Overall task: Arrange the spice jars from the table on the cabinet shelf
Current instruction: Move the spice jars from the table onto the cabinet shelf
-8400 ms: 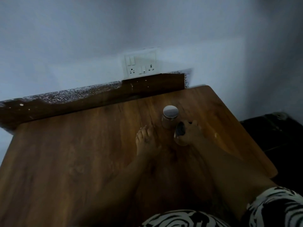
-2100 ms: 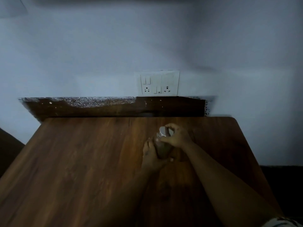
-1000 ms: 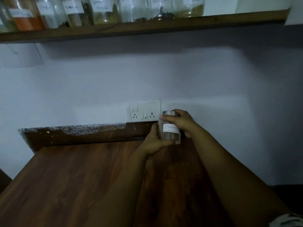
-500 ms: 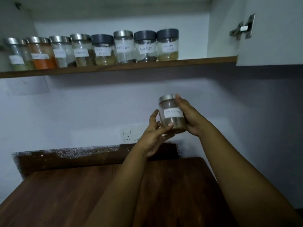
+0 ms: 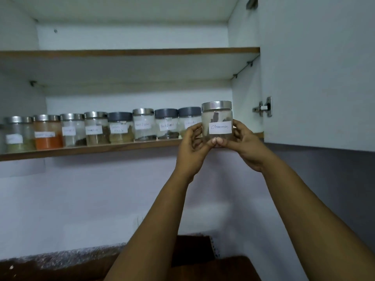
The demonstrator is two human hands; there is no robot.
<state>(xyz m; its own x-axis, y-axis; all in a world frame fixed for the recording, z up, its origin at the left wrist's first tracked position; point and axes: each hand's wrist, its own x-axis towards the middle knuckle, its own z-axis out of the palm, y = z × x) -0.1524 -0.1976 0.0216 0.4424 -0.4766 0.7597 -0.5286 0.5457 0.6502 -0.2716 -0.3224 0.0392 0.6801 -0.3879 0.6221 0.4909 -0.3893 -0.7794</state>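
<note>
The open cabinet [image 5: 129, 37] fills the top of the view, its white door [image 5: 316, 74] swung out on the right with a metal hinge [image 5: 263, 108] showing. The lower shelf [image 5: 91, 149] carries a row of eight labelled jars [image 5: 97, 128], standing side by side from the left end to just beside the hands; one near the left holds orange powder [image 5: 48, 132]. The upper shelf [image 5: 129, 52] sits above them. Down at the bottom, a corner of the wooden surface [image 5: 233, 268] peeks in.

Both hands are up at the shelf's right end, holding the cinnamon jar [image 5: 218, 122] upright, label facing the camera. The left hand [image 5: 192, 145] curls round its left side, the right hand [image 5: 243, 142] round its right, thumbs meeting under the label. The neighbouring grey-lidded jar [image 5: 189, 118] stands close on its left, partly hidden by the left hand's fingers. Whether the base touches the shelf cannot be told.

Half a second ago the jar hung well below the shelf; now it is level with the row.
</note>
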